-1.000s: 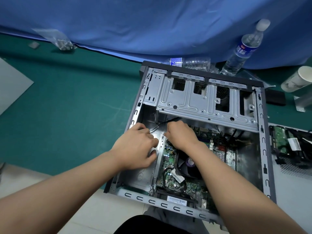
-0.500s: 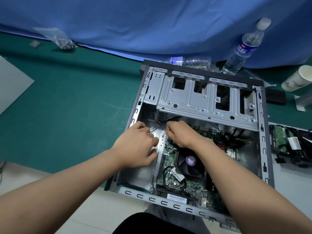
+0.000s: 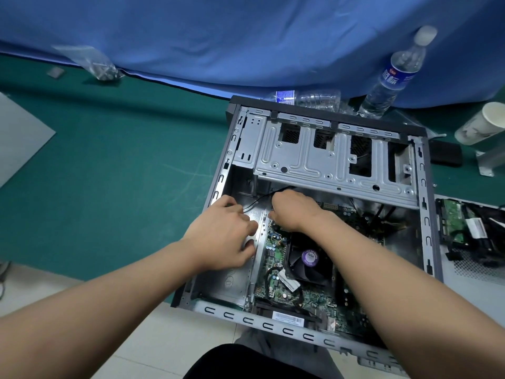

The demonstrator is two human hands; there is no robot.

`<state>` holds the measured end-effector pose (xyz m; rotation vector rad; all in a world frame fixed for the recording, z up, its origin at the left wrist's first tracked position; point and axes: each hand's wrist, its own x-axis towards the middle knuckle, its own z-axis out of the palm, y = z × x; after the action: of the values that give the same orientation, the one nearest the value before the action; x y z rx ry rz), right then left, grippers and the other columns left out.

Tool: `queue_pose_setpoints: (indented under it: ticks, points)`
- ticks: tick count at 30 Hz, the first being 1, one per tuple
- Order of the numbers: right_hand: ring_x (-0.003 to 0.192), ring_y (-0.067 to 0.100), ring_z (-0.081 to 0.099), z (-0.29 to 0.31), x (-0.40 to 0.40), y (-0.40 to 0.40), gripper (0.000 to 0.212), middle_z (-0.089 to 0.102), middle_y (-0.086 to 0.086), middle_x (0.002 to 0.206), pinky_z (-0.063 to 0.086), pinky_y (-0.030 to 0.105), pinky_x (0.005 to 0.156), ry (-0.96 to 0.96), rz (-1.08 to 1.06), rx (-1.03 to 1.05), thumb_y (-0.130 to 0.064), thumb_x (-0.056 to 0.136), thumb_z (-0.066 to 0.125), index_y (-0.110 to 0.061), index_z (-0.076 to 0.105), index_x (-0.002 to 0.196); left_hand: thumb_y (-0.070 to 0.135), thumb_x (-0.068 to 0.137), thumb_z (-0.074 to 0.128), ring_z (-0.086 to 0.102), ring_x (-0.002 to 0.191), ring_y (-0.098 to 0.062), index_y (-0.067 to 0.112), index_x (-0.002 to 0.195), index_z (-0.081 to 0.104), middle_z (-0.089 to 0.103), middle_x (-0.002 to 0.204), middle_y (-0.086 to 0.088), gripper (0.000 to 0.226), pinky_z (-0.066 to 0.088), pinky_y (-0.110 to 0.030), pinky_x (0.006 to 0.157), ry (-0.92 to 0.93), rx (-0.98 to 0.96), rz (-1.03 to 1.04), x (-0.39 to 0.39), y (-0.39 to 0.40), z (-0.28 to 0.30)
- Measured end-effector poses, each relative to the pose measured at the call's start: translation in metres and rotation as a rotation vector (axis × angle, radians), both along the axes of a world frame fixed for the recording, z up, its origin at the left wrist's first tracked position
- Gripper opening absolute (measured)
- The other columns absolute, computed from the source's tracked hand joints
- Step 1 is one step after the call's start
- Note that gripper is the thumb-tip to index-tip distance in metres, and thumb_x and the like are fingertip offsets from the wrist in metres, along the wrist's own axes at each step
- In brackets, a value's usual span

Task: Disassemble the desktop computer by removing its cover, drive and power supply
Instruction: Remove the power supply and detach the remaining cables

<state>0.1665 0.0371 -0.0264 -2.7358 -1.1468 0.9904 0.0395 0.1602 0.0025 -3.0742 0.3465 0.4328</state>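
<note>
The open grey metal desktop computer case (image 3: 322, 214) lies on its side on the green-matted bench (image 3: 123, 173), its side cover off, with its near edge overhanging the bench. We have both bare hands inside it.

Our left hand (image 3: 221, 236) rests on the bare metal floor of the case at its left side. The fingers are curled, and a thin black cable (image 3: 259, 199) runs to the fingertips. Whether this grip actually pinches the cable, we cannot tell.

Our right hand (image 3: 295, 212) reaches over the green motherboard (image 3: 276, 258) just below the silver drive cage (image 3: 328, 157). The fingers are curled downward at the board's left edge. What this grip closes on is hidden beneath the hand.

A black CPU fan with a purple centre sticker (image 3: 310, 259) sits on the board just below the right wrist.

Right of the case, a removed unit with a green circuit board and black cables (image 3: 470, 225) lies on a perforated grey panel (image 3: 472, 272).

Behind the case, against the blue cloth backdrop (image 3: 246, 36): an upright clear water bottle (image 3: 393, 75), a crushed clear bottle (image 3: 311, 97) and a white paper cup lying on its side (image 3: 483, 124).
</note>
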Motion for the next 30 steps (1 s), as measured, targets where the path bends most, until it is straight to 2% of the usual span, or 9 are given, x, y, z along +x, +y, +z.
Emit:
queue_pose_setpoints:
  ticks: [3, 5, 7, 12, 17, 19, 22, 26, 30]
  points:
    - [0.075, 0.025, 0.045, 0.000, -0.004, 0.006, 0.030, 0.039, -0.001, 0.068, 0.037, 0.034, 0.068, -0.032, -0.102, -0.044, -0.019, 0.093, 0.052, -0.015, 0.038, 0.067, 0.045, 0.087, 0.032, 0.055, 0.086, -0.017, 0.023, 0.084, 0.062, 0.067, 0.080, 0.003, 0.038, 0.027, -0.030, 0.097, -0.005, -0.001, 0.002, 0.000, 0.000, 0.000]
    - [0.075, 0.025, 0.046, -0.002, -0.008, 0.009, 0.023, 0.044, 0.002, 0.072, 0.039, 0.033, 0.067, -0.046, -0.145, -0.043, -0.011, 0.091, 0.054, -0.011, 0.043, 0.071, 0.044, 0.086, 0.033, 0.054, 0.084, -0.017, 0.022, 0.083, 0.062, 0.067, 0.079, 0.003, 0.036, 0.027, -0.030, 0.097, -0.007, -0.003, 0.003, -0.001, 0.000, -0.001]
    - [0.072, 0.025, 0.048, -0.004, -0.010, 0.011, 0.026, 0.044, 0.003, 0.068, 0.040, 0.031, 0.064, -0.017, -0.138, -0.043, -0.003, 0.087, 0.056, -0.009, 0.041, 0.067, 0.044, 0.086, 0.033, 0.054, 0.084, -0.018, 0.022, 0.083, 0.062, 0.067, 0.079, 0.003, 0.036, 0.028, -0.031, 0.096, -0.007, -0.007, 0.005, -0.001, 0.001, 0.000]
    - [0.050, 0.017, 0.038, -0.003, 0.001, 0.001, 0.043, 0.040, 0.003, 0.056, 0.033, 0.030, 0.055, 0.048, -0.007, -0.004, -0.019, 0.095, 0.049, -0.011, 0.036, 0.056, 0.043, 0.085, 0.032, 0.054, 0.084, -0.018, 0.022, 0.085, 0.062, 0.066, 0.080, 0.003, 0.037, 0.029, -0.031, 0.097, -0.005, -0.005, 0.000, 0.000, 0.001, -0.001]
    - [0.050, 0.018, 0.034, -0.001, 0.002, -0.002, 0.043, 0.036, 0.003, 0.057, 0.034, 0.029, 0.060, -0.009, 0.158, -0.003, -0.021, 0.095, 0.047, -0.013, 0.033, 0.055, 0.043, 0.085, 0.032, 0.054, 0.084, -0.018, 0.021, 0.086, 0.062, 0.066, 0.080, 0.003, 0.037, 0.029, -0.032, 0.096, -0.004, -0.010, -0.009, 0.000, 0.001, -0.001]
    - [0.049, 0.018, 0.033, 0.002, 0.003, 0.000, 0.042, 0.034, 0.003, 0.057, 0.032, 0.029, 0.056, -0.021, 0.207, -0.022, -0.018, 0.094, 0.045, -0.013, 0.031, 0.055, 0.043, 0.085, 0.032, 0.054, 0.083, -0.018, 0.021, 0.086, 0.062, 0.066, 0.080, 0.003, 0.037, 0.030, -0.032, 0.096, -0.011, -0.010, -0.009, 0.000, 0.001, -0.001]
    - [0.049, 0.018, 0.030, 0.006, 0.004, -0.001, 0.040, 0.034, 0.004, 0.058, 0.023, 0.027, 0.045, -0.028, 0.243, -0.048, -0.015, 0.093, 0.043, -0.011, 0.030, 0.055, 0.042, 0.085, 0.031, 0.055, 0.082, -0.019, 0.020, 0.085, 0.061, 0.066, 0.079, 0.003, 0.038, 0.030, -0.032, 0.095, -0.015, -0.013, -0.005, -0.001, 0.001, -0.001]
    - [0.050, 0.016, 0.033, 0.008, 0.002, 0.008, 0.037, 0.036, 0.003, 0.061, 0.025, 0.026, 0.045, -0.008, 0.165, -0.124, -0.013, 0.092, 0.046, -0.011, 0.033, 0.058, 0.041, 0.085, 0.033, 0.055, 0.081, -0.020, 0.019, 0.083, 0.062, 0.066, 0.077, 0.002, 0.037, 0.030, -0.033, 0.095, -0.016, -0.026, -0.002, 0.000, 0.001, -0.001]
    - [0.053, 0.014, 0.037, 0.008, 0.007, 0.025, 0.032, 0.041, 0.002, 0.062, 0.032, 0.027, 0.048, 0.153, -0.010, -0.195, -0.008, 0.089, 0.050, -0.013, 0.039, 0.059, 0.041, 0.084, 0.033, 0.055, 0.080, -0.020, 0.019, 0.080, 0.061, 0.067, 0.077, 0.001, 0.036, 0.031, -0.033, 0.094, -0.019, -0.025, -0.001, -0.001, 0.001, -0.001]
